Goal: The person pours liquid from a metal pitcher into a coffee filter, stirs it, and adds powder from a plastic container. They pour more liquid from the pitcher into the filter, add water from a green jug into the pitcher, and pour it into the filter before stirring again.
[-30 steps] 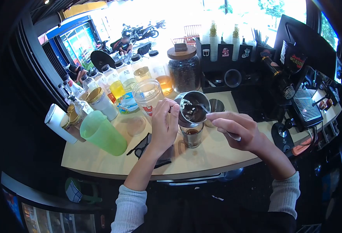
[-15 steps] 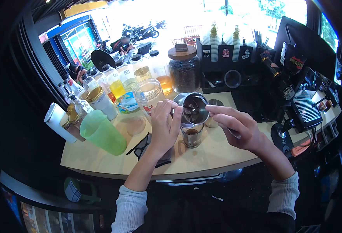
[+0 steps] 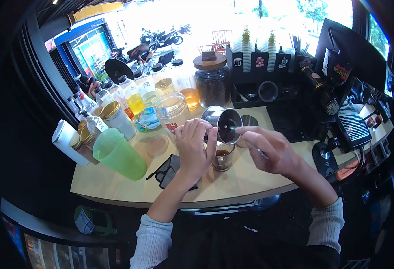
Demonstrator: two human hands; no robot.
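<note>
My left hand (image 3: 194, 145) grips a metal pitcher (image 3: 211, 115) from its left side. The pitcher is tipped with its mouth toward the right, above a clear glass (image 3: 223, 163) that holds some brown liquid. In my right hand (image 3: 273, 150) is a thin metal spoon (image 3: 262, 154), pinched between the fingers. Its tip points to the pitcher's mouth, and its bowl cannot be made out. A dark mesh cloth (image 3: 166, 172) lies on the counter left of the glass, partly behind my left forearm.
A green plastic jug (image 3: 120, 154) and a clear open jar (image 3: 172, 110) stand to the left. Several bottles and a coffee bean jar (image 3: 212, 87) line the back. Cup stacks (image 3: 246, 54) stand behind, and an espresso machine (image 3: 351, 121) is on the right.
The pitcher has turned and shifted slightly right with my left hand, so more of its outer side shows. My right hand has moved a little and its fingers are more curled.
</note>
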